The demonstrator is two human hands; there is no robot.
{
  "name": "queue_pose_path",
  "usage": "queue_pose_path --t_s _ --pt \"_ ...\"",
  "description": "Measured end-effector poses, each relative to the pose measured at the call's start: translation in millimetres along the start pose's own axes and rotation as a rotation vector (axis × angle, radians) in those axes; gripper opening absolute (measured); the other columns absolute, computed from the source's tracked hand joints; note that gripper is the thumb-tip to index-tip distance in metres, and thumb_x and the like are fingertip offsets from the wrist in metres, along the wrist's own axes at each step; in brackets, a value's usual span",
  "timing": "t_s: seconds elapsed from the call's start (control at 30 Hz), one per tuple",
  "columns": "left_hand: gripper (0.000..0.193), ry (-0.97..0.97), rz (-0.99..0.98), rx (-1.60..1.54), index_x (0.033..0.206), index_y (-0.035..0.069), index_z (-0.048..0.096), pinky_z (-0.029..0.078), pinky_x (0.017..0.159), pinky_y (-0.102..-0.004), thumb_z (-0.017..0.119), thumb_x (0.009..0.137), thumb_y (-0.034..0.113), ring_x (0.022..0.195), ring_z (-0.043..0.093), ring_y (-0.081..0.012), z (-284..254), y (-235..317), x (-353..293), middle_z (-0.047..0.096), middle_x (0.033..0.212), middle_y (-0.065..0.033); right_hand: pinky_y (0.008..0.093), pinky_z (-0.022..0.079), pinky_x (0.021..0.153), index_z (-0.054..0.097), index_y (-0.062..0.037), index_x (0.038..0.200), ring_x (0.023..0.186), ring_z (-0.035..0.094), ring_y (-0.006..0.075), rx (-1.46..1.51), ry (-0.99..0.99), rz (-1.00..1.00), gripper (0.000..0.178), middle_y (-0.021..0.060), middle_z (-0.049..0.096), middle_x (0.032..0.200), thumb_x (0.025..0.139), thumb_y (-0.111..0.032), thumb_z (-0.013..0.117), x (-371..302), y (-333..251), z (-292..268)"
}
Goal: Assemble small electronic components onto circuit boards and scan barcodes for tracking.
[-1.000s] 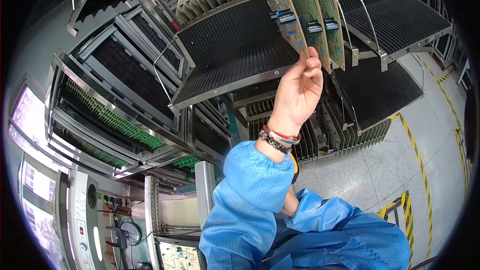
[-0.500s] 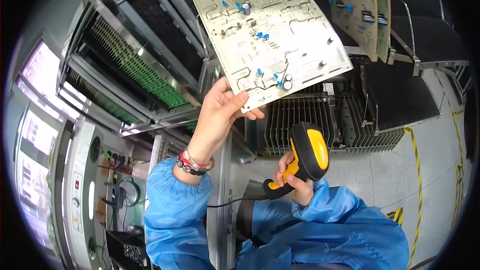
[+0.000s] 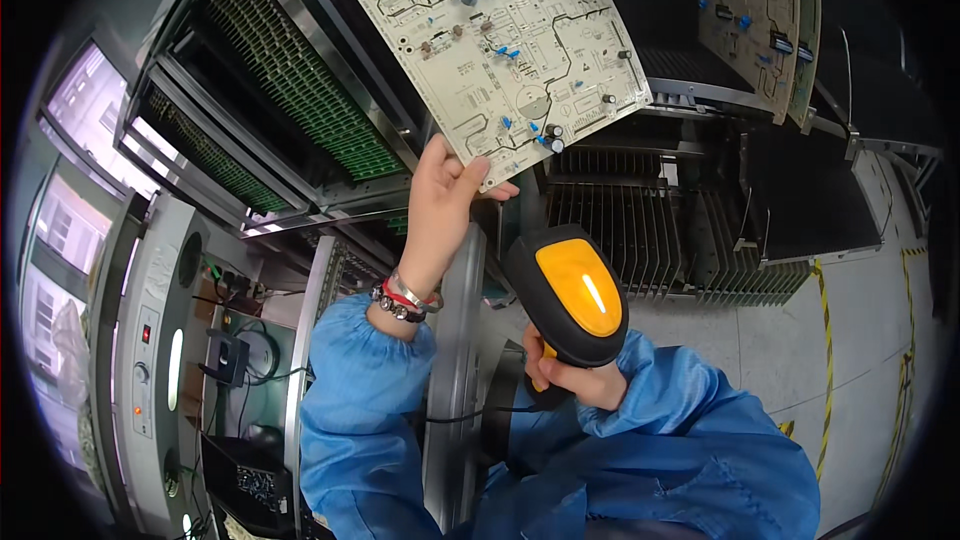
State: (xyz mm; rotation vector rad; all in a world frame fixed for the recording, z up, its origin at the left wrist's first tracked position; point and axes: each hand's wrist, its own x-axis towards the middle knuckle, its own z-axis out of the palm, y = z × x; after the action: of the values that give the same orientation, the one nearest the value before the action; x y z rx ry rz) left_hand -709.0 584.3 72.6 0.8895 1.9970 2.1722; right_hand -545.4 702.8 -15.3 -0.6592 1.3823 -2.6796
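Observation:
A large cream-coloured circuit board [image 3: 560, 50] with blue and black components is held up, tilted, in front of me. My left hand [image 3: 445, 185] pinches its near lower corner, thumb on top and fingers beneath. Lower down, my right hand [image 3: 580, 375] is wrapped round the handle of a yellow and black handheld barcode scanner [image 3: 570, 290]. The scanner's head points up toward the board, with a gap between them. Its black cable [image 3: 460, 418] runs off to the left. The scanner's body hides part of the right-hand fingers.
Slotted racks holding green-edged boards [image 3: 310, 80] stand at the left. More cream boards [image 3: 750, 20] stand upright in a rack at the right. Below the held board is a rack of upright plates [image 3: 620, 230]. A bench with a grey control unit [image 3: 150, 350] is at far left.
The circuit board has shifted left and tipped, losing its glare. The scanner has risen and moved left, its head now turned toward the board.

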Motion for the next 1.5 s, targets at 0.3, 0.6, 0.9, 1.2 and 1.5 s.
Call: queue_pose_path --t_s 0.3,0.6,0.9,1.2,1.5 --pt "0.028 -0.076 -0.151 -0.047 0.115 -0.003 0.045 0.051 0.063 -0.025 0.051 0.091 0.012 0.071 0.065 -0.021 -1.5 7.9 21.5 0.064 0.094 -0.0156 0.0278 0.044 0.06 0.043 -0.005 0.108 0.062 0.051 0.0139 -0.092 0.089 -0.05 0.029 0.0081 0.049 0.083 0.084 -0.014 0.056 -1.1 6.1 -8.0" --pt "0.024 -0.263 -0.374 -0.276 0.11 -0.007 0.05 0.054 0.064 -0.0253 0.049 0.091 0.007 0.071 0.063 -0.0178 -0.6 17.7 49.7 0.063 0.094 -0.0162 0.0252 0.044 0.06 0.039 -0.0067 0.119 0.066 0.051 0.0115 -0.001 0.106 -0.193 0.038 0.0048 0.049 0.08 0.084 -0.001 0.052 -9.9 -4.9 -16.5" --pt "0.021 -0.109 -0.612 -0.577 0.104 -0.008 0.049 0.056 0.058 -0.0215 0.049 0.092 0.01 0.071 0.065 -0.0217 -32.7 13.8 78.6 0.062 0.09 -0.0228 0.0293 0.047 0.064 0.043 -0.0072 0.108 0.068 0.055 0.0151 0.024 0.097 -0.212 0.029 0.0098 0.052 0.085 0.081 -0.003 0.053 -15.8 -13.9 -23.0" --pt "0.025 0.112 -0.484 -0.595 0.091 -0.008 0.048 0.054 0.053 -0.0201 0.043 0.096 0.016 0.067 0.064 -0.0202 -65.4 20.5 115.8 0.061 0.082 -0.0181 0.0298 0.047 0.066 0.043 -0.0057 0.112 0.072 0.056 0.0169 -0.058 0.088 -0.149 0.032 0.0101 0.054 0.086 0.081 -0.001 0.053 -17.3 -16.4 -30.9" --pt "0.054 0.226 -0.667 -0.477 0.11 -0.005 0.045 0.051 0.064 -0.0282 0.021 0.097 0.042 0.068 0.059 -0.0227 9.5 13.4 20.7 0.062 0.087 -0.0201 0.0353 0.043 0.069 0.038 -0.007 0.11 0.073 0.054 0.0207 -0.054 -0.028 -0.284 0.031 0.0118 0.049 0.088 0.083 -0.005 0.054 -29.5 -32.6 -49.5"
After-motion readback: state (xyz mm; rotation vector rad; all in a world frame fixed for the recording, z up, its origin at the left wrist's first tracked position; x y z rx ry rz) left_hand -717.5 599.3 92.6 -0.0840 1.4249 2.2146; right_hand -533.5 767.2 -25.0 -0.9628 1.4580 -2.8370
